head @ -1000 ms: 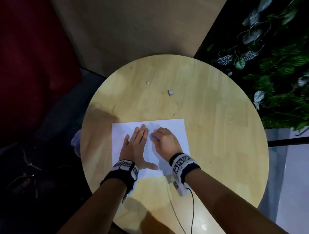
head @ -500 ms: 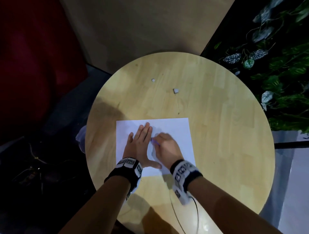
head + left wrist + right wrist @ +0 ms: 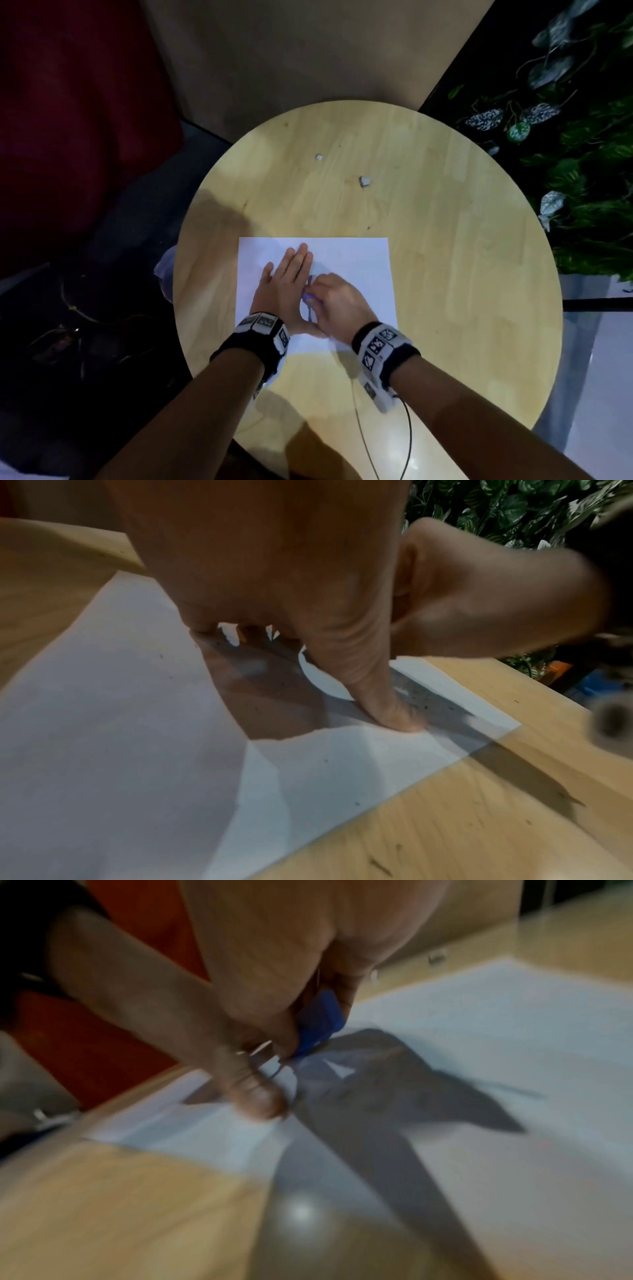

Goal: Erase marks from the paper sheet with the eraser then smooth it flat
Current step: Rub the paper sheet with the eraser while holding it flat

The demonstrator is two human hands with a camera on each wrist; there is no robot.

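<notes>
White, smooth paper sheet (image 3: 352,270) lies on my round wooden desk (image 3: 445,260); my left hand (image 3: 284,291) presses flat, my right hand (image 3: 337,305) pinches the blue eraser (image 3: 320,1020).

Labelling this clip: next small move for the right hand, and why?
Probably another short rub stroke. The right hand pinches the blue eraser with its tip on the paper sheet, beside the left hand pressing flat on it; dark specks lie near the left thumb, so smoothing looks premature.

You have: table (image 3: 445,274), pale wood, smooth, slightly glossy; sheet (image 3: 356,267), matt white paper; eraser (image 3: 320,1020), blue, matt.
</notes>
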